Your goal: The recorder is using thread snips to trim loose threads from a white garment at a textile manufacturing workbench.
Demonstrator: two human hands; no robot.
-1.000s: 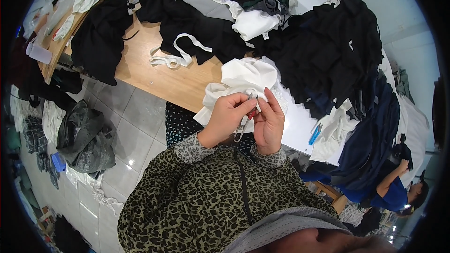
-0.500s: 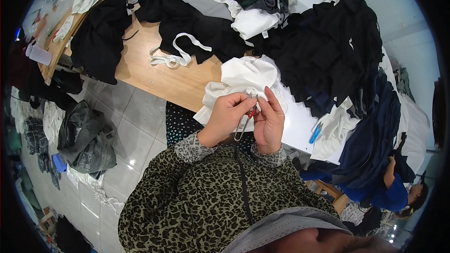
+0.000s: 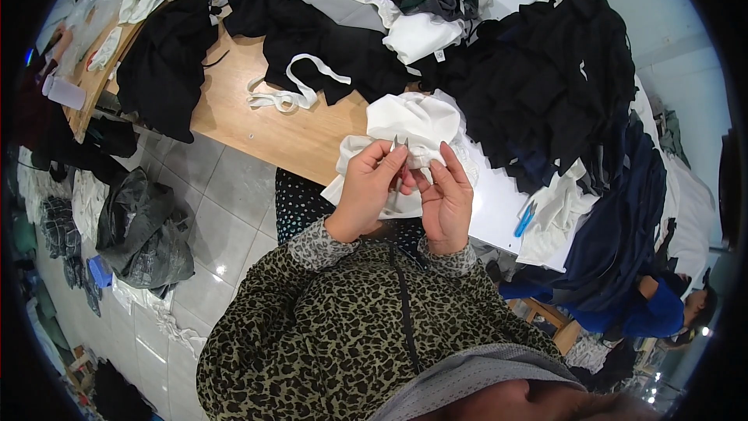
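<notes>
My left hand [image 3: 363, 193] is closed on small metal thread snips [image 3: 398, 142], their two pointed blades sticking up past the thumb. A bit of red shows on the snips between my hands; most of the handle is hidden by fingers. My right hand [image 3: 448, 204] pinches the edge of a white garment [image 3: 414, 114] with thumb and fingers. This garment lies bunched at the table's near edge, just beyond both hands, and part of it hangs below them.
On the wooden table [image 3: 241, 129] lies a looped white strip [image 3: 305, 95]. Black garments [image 3: 538, 86] are heaped behind and to the right. Blue-handled snips [image 3: 524, 220] rest on white cloth at right. A dark plastic bag [image 3: 148, 226] stands on the floor; a person in blue [image 3: 650, 312] is far right.
The snips have turned and shifted left toward my left thumb, blades now upward; their metal loop no longer shows below. My right hand stays almost in place. The person at right has moved slightly.
</notes>
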